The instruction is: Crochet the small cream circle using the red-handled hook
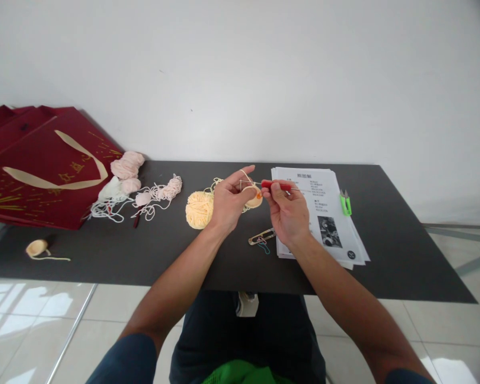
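Note:
In my right hand (pixel 290 210) is a crochet hook (pixel 276 185) with a red handle, its thin metal shaft pointing left. My left hand (pixel 230 200) pinches a small round cream crochet piece (pixel 254 197), with yarn running over the raised index finger. An orange spot, perhaps a stitch marker, shows on the piece near the right fingertips. The hook's tip is at the yarn beside the left index finger. A ball of yellow yarn (pixel 199 209) lies on the table just left of my left hand.
Printed sheets (pixel 324 213) lie under and beyond my right hand, with green thread snips (pixel 345 202) at their right edge. Gold snips (pixel 262 236) rest nearer me. Pink yarn (pixel 127 164), dark red bags (pixel 44 165) and a small cream crochet piece (pixel 37 248) are leftward.

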A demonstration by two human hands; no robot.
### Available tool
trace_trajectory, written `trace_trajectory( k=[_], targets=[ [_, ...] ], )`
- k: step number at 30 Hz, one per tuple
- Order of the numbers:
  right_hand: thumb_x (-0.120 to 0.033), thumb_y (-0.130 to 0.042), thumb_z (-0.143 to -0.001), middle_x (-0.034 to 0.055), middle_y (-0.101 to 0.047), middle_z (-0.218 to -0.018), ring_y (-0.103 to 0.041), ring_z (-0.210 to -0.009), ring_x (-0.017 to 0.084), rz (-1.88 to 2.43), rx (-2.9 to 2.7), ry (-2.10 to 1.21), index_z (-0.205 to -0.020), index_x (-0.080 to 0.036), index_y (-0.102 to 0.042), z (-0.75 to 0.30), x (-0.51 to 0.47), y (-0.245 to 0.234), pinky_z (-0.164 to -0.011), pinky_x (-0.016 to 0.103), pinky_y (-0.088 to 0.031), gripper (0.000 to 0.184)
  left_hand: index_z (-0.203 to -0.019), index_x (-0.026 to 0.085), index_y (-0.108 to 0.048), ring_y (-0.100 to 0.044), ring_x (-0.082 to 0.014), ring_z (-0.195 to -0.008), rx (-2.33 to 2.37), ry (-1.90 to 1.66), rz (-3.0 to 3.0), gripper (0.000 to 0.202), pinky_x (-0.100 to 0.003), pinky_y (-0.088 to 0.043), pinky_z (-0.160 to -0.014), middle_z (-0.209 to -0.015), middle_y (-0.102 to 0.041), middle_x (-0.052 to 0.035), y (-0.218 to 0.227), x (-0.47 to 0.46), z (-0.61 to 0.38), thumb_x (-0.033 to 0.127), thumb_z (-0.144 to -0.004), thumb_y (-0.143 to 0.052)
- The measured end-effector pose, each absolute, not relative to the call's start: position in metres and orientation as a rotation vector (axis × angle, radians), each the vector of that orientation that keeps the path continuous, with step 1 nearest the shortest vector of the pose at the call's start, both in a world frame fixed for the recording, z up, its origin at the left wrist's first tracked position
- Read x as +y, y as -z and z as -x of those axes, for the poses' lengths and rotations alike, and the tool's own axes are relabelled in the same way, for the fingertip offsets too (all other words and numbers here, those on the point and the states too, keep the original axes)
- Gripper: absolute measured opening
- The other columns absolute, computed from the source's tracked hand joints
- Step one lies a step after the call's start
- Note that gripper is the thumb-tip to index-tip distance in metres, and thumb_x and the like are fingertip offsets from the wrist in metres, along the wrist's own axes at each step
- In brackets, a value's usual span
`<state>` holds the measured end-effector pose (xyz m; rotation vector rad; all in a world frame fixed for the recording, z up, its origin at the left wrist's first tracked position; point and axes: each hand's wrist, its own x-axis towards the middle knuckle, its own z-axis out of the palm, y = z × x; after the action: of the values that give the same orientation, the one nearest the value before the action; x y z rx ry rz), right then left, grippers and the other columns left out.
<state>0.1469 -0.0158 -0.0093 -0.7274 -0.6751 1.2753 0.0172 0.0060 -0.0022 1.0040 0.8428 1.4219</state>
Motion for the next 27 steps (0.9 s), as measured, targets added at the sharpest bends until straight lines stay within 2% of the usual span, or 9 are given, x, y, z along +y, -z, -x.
trace_trajectory(
  k=[6, 12, 22, 27],
  targets=[
    [-0.033, -0.084, -0.084, -0.0007, -0.081, -0.093, -0.073, -0.078, 0.007, 0.726, -0.697, -1.275, -0.09, -0.024, -0.072, -0.147, -0.017, 0.01, -0.079, 0.019, -0.064, 0.016, -0.127, 0.024, -0.072, -0.06, -0.0074, -0.067, 0.875, -1.468, -0.976, 0.063, -0.022, -0.049, -0.064, -0.084, -0.067, 0.0031, 0.003, 0.005, -0.018, 0.013, -0.066, -0.081],
    [-0.033, -0.083, -0.084, -0.0015, -0.08, -0.089, -0.071, -0.072, 0.009, 0.759, -0.733, -1.22, -0.089, -0.025, -0.071, -0.146, -0.018, 0.006, -0.071, 0.024, -0.063, 0.015, -0.136, 0.021, -0.066, -0.061, -0.0081, -0.065, 0.927, -1.445, -0.987, 0.071, -0.023, -0.049, -0.063, -0.081, -0.069, 0.0033, 0.002, 0.005, -0.018, 0.017, -0.068, -0.082],
    [-0.03, -0.085, -0.081, -0.001, -0.08, -0.088, -0.07, -0.073, 0.009, 0.753, -0.728, -1.181, -0.087, -0.024, -0.071, -0.144, -0.019, 0.002, -0.068, 0.023, -0.058, 0.016, -0.126, 0.024, -0.072, -0.055, -0.0078, -0.064, 0.972, -1.515, -1.123, 0.056, -0.022, -0.046, -0.059, -0.08, -0.063, 0.0046, 0.0, 0.0, -0.017, 0.015, -0.072, -0.074],
    [-0.031, -0.087, -0.078, -0.0025, -0.078, -0.09, -0.067, -0.072, 0.009, 0.733, -0.746, -1.152, -0.086, -0.026, -0.067, -0.148, -0.02, 0.0, -0.066, 0.023, -0.055, 0.023, -0.125, 0.023, -0.072, -0.054, -0.0087, -0.064, 1.021, -1.524, -1.159, 0.053, -0.023, -0.045, -0.06, -0.078, -0.063, 0.0042, -0.003, -0.003, -0.018, 0.017, -0.073, -0.075]
  ],
)
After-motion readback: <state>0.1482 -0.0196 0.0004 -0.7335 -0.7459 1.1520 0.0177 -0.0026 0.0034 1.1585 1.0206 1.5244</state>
